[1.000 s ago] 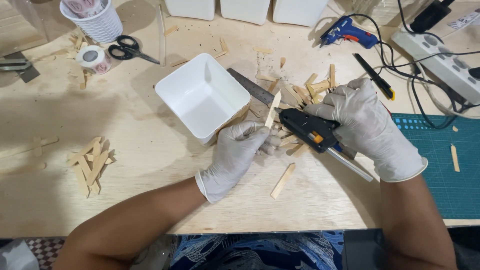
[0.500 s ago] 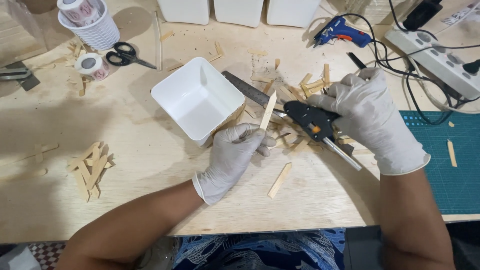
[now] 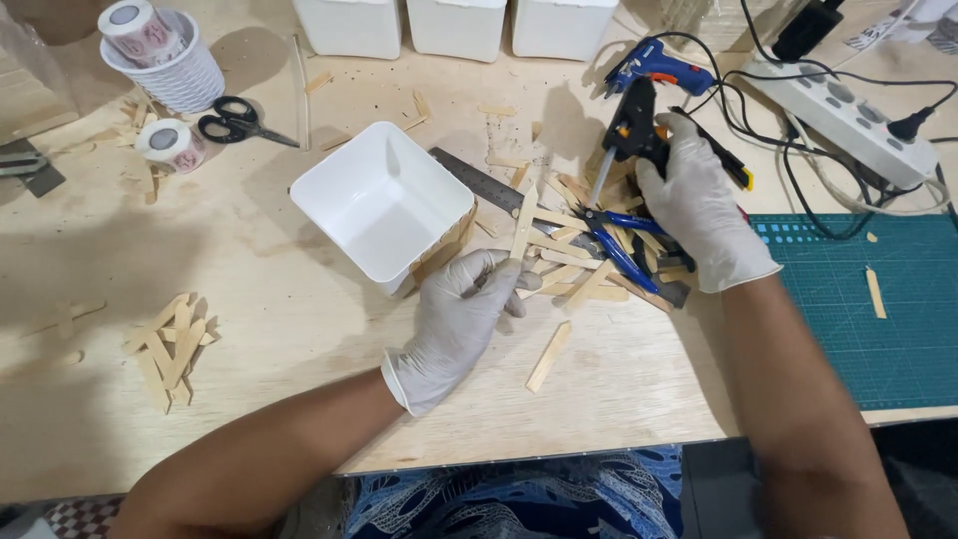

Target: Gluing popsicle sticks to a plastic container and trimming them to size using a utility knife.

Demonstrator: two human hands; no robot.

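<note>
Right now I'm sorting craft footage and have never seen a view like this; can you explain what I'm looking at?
The camera sits on a person's head and looks down at their two gloved hands over a wooden table. The left hand holds a thin wooden stick upright beside a white square tub. The right hand grips a black glue gun, nozzle pointing down. Between the hands lie loose wooden sticks, blue-handled pliers and a metal ruler. Scissors, tape rolls, a power strip and a green cutting mat lie around.
</note>
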